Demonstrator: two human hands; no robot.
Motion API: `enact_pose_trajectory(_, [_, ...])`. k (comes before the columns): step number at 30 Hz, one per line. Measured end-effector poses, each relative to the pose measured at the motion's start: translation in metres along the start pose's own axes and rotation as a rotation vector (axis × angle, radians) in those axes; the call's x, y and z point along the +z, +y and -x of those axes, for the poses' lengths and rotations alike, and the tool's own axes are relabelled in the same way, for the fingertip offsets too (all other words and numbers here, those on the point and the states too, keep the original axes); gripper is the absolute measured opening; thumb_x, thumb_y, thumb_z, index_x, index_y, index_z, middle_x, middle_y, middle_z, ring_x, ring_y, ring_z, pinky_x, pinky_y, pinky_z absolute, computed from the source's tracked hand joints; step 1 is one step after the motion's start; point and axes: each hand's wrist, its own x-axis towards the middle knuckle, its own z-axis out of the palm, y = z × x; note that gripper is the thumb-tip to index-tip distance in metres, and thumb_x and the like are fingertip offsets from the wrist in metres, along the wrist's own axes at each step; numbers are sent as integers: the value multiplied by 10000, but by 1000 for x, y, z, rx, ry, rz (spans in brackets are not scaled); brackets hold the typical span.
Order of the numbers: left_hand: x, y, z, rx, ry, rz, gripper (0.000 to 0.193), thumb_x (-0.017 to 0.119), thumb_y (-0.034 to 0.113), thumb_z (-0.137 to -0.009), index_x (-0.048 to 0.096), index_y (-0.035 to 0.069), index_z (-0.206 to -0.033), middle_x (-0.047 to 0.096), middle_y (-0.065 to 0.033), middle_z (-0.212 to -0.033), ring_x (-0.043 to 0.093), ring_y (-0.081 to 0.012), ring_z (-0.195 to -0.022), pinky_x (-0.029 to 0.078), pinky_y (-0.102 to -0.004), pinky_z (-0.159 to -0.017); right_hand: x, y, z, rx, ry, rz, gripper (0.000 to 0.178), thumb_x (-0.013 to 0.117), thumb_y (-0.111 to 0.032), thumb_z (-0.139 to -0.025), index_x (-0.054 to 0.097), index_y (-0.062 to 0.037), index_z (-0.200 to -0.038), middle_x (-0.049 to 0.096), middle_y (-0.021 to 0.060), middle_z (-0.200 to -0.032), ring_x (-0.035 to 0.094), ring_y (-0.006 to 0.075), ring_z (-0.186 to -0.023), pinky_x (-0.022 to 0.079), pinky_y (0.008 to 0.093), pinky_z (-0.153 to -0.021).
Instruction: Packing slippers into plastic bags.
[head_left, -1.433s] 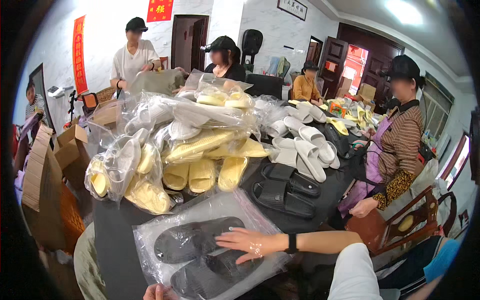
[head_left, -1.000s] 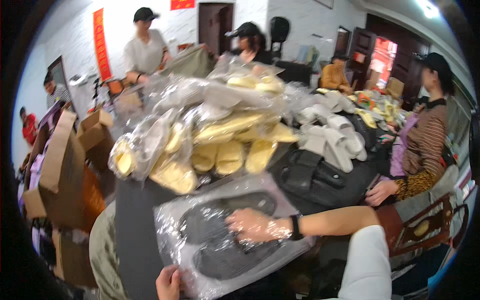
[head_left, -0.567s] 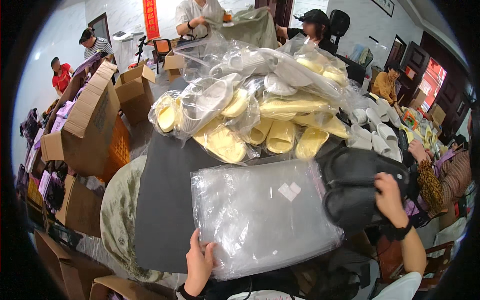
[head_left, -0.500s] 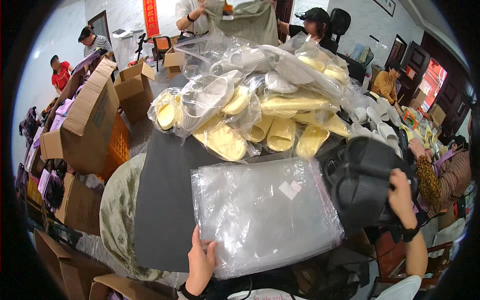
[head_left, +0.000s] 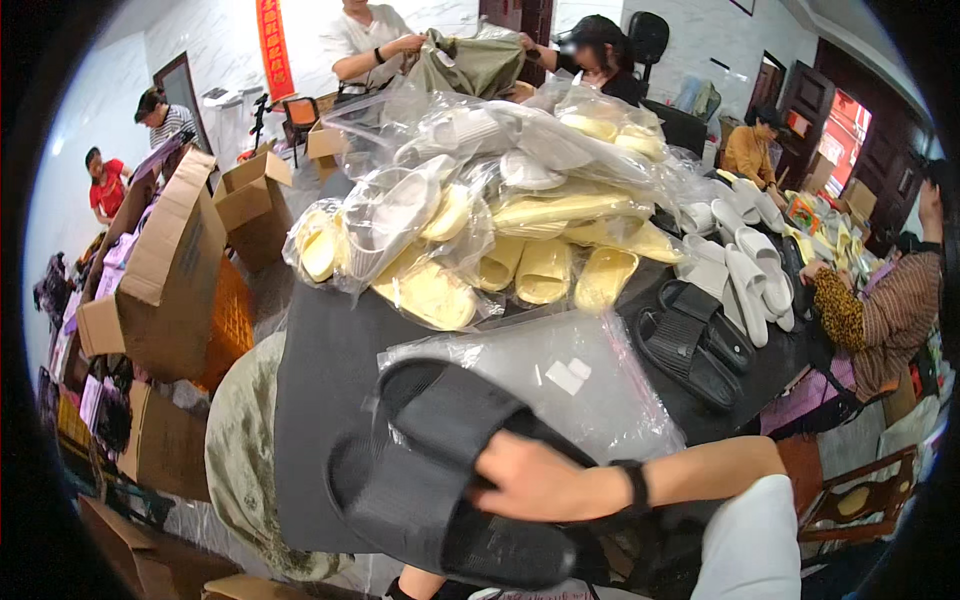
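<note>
Right grip (head_left: 535, 482) is closed with bent fingers on a pair of black slippers (head_left: 395, 495), taking them near the inner edges, where the two lie side by side. These slippers extend to the left of the grip and below it, and they cover part of a clear plastic bag (head_left: 625, 365). Of the left grip (head_left: 420, 582), only a small part shows at the slippers' lower edge, so I cannot tell how its fingers stand. Just beyond the right grip, the bag lies flat on the dark counter (head_left: 318, 410), with two small white pieces (head_left: 563, 378) showing on it. Beyond and to the right of the grip rests another pair of black slippers (head_left: 690, 340), and behind this pair are loose pale grey slippers (head_left: 745, 290). Farther ahead of the grip rises a heap of yellow and grey slippers in clear bags (head_left: 560, 212). Well apart from the grip, to the far left, stands a large cardboard box (head_left: 175, 290); past the heap, two people (head_left: 368, 40) hold a grey-green cloth (head_left: 465, 65) between them.
</note>
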Motion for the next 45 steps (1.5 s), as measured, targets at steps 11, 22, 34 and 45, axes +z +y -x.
enact_pose_trajectory(11, [-3, 24, 8, 234, 15, -1476, 692, 568, 508, -784, 474, 24, -1269, 319, -253, -1391, 316, -387, -1284, 244, -503, -1026, -62, 136, 62, 741, 198, 348, 333, 603, -189, -745, 550, 117, -865, 526, 334, -942, 540, 457, -864, 466, 458, -772])
enact_pose_trajectory(22, [-8, 16, 8, 301, -80, -1402, 509, 580, 375, -777, 562, -44, -1065, 527, -268, -1143, 436, -447, -1120, 248, -528, -1038, 13, 71, -12, 232, -95, 94, 313, 623, -227, -763, 523, 58, -845, 502, 247, -903, 533, 400, -846, 446, 452, -758])
enact_pose_trajectory(34, [10, 40, 7, 180, -78, -1539, 696, 516, 443, -849, 319, 46, -1386, 269, -220, -1434, 245, -375, -1327, 200, -484, -1068, -124, 103, 102, 676, 118, 558, 333, 583, -276, -733, 593, 23, -879, 567, 213, -959, 581, 374, -886, 490, 468, -744])
enact_pose_trajectory(45, [9, 40, 7, 237, -41, -1464, 691, 538, 420, -843, 323, 41, -1379, 274, -211, -1434, 268, -368, -1317, 233, -502, -1043, -272, 184, 121, 521, 1031, 710, 446, 550, 45, -749, 478, 15, -1189, 452, 186, -1136, 513, 334, -984, 440, 363, -833])
